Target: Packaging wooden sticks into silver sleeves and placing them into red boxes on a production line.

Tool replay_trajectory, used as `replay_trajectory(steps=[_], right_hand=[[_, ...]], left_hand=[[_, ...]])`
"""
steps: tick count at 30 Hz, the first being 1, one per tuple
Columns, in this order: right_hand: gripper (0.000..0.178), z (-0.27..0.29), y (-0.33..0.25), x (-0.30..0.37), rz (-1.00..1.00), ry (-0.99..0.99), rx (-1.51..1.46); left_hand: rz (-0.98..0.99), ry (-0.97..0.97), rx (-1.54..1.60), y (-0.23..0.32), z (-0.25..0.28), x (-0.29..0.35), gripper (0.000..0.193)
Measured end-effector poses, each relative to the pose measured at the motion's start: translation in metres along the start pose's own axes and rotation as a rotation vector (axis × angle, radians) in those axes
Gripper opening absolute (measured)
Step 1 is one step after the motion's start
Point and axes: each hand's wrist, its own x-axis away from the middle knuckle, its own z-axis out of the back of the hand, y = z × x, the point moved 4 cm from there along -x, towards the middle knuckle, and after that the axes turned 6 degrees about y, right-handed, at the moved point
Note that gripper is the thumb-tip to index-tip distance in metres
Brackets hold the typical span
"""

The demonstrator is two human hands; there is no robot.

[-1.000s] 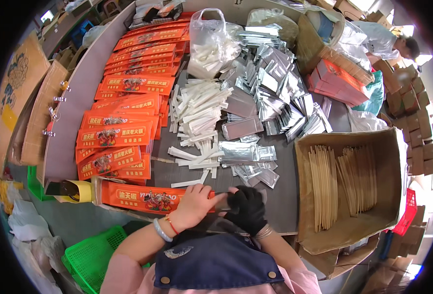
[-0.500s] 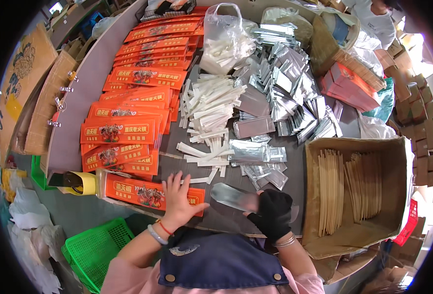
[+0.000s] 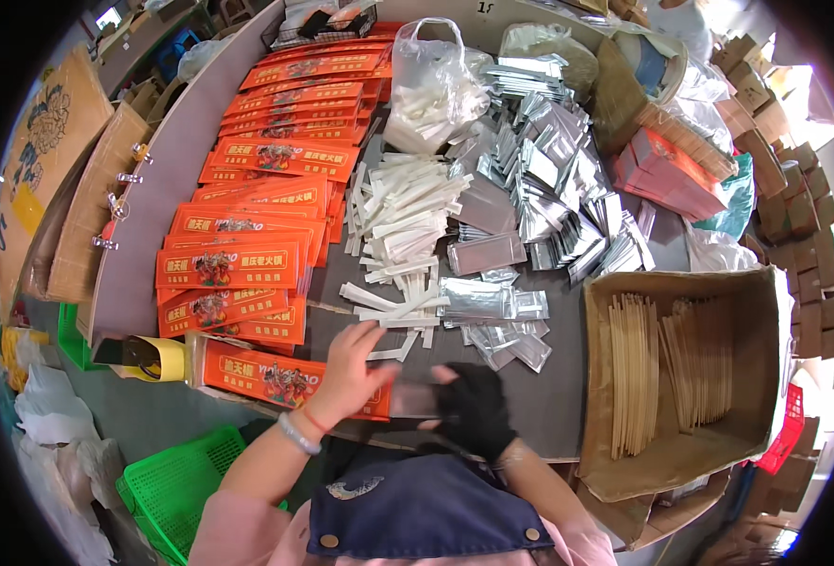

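Observation:
My bare left hand (image 3: pixel 349 377) is over the right part of an orange printed paper sleeve (image 3: pixel 271 377) at the table's front edge. Its fingers are stretched out, and its thumb is apart from them. My right hand (image 3: pixel 474 412), in a black fingerless glove, is pinched on a clear plastic sleeve (image 3: pixel 412 400). Motion blurs that sleeve, which lies at the orange sleeve's right end; whether it goes inside cannot be made out. Just beyond my hands lie loose white paper strips (image 3: pixel 398 311) and silvery flat packets (image 3: pixel 507 340).
Overlapping orange sleeves (image 3: pixel 228 264) fill the table's left side. Silvery packets (image 3: pixel 554 160) are heaped behind, near a clear bag (image 3: pixel 436 94) of white strips. A cardboard box (image 3: pixel 615 462) holding wooden chopsticks (image 3: pixel 632 377) stands at right. A green basket (image 3: pixel 176 481) sits below left.
My right hand has moved left with the clear plastic sleeve, bringing it up to the orange sleeve's end. My left hand has shifted slightly, its fingers pointing more to the right.

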Motion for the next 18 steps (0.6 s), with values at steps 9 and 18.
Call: replay_trajectory(steps=[9,18], right_hand=[[0.023,0.161,0.152,0.156,-0.845,0.328,0.947],[0.023,0.134,0.151,0.147,-0.909,0.200,1.090]], left_hand=[[-0.336,0.072,-0.279,0.012,-0.025,-0.066,0.011],[-0.448,0.076,-0.140,0.069,-0.068,-0.113,0.024]])
